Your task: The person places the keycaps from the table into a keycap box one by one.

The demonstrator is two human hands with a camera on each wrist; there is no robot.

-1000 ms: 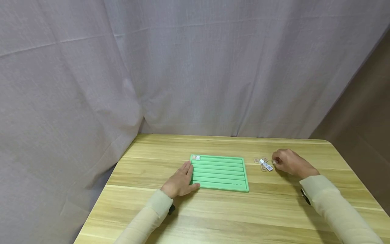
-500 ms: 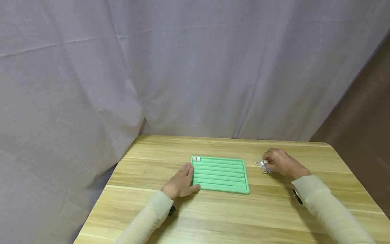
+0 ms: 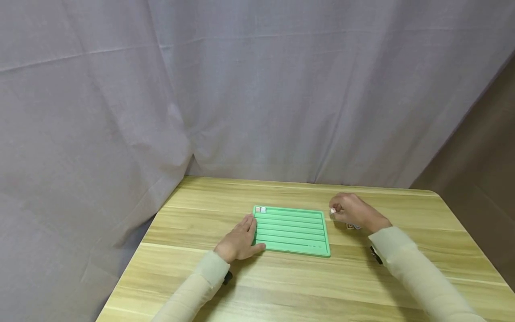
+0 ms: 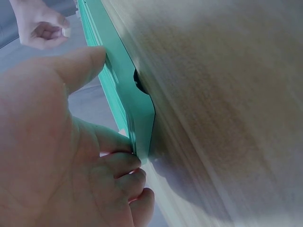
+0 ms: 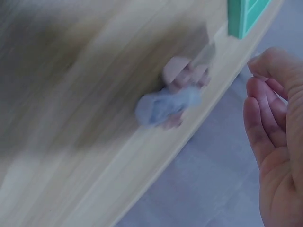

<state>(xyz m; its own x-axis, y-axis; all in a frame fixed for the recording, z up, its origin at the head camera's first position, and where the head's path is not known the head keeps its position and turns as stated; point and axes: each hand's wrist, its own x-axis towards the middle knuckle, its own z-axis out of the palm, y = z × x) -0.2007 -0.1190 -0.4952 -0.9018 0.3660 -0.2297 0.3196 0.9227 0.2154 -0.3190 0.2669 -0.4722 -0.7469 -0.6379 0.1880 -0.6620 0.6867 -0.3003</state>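
Observation:
A green tray point(image 3: 289, 230) with long parallel grooves lies on the wooden table. Two small tiles point(image 3: 260, 209), one pinkish and one white, sit side by side in its far left corner. My left hand point(image 3: 238, 240) rests against the tray's left side, fingers extended along the edge and thumb at the near edge. Just off the tray's right side, my right hand point(image 3: 356, 212) pinches a small white tile point(image 3: 332, 210) with a reddish mark. Below that hand lie loose tiles point(image 3: 349, 226), partly hidden; they appear as a blurred, tan and bluish-white cluster point(image 5: 165, 104) in the right wrist view.
The wooden table point(image 3: 306, 286) stretches around the tray on all sides. A grey curtain point(image 3: 257, 98) hangs along its far edge and left side. On the right stands a brown surface point(image 3: 479, 147).
My right hand has moved left from beyond the loose tiles, across them, to near the tray, carrying a tile by now. The left hand stays at the tray's edge.

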